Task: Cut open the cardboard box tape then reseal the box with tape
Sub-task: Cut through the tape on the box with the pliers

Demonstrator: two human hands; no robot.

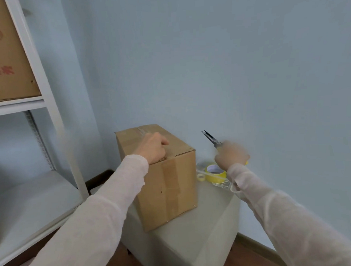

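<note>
A taped brown cardboard box (pixel 169 185) stands on a grey padded stool (pixel 197 238). My left hand (pixel 153 147) rests on the box top with its fingers curled downward over the taped seam. Whether it grips anything is hidden. To the right of the box, my right hand (pixel 232 154) is blurred and holds scissors (pixel 211 139) whose dark blades point up and to the left, away from the box. A yellow tape roll (pixel 215 172) lies on the stool just below that hand, with a smaller pale roll (pixel 201 177) beside it.
A white metal shelf (pixel 37 78) stands at the left and carries a large printed carton (pixel 4 60). The pale blue wall is close behind the stool. Dark wooden floor (pixel 254 258) shows around the stool's base.
</note>
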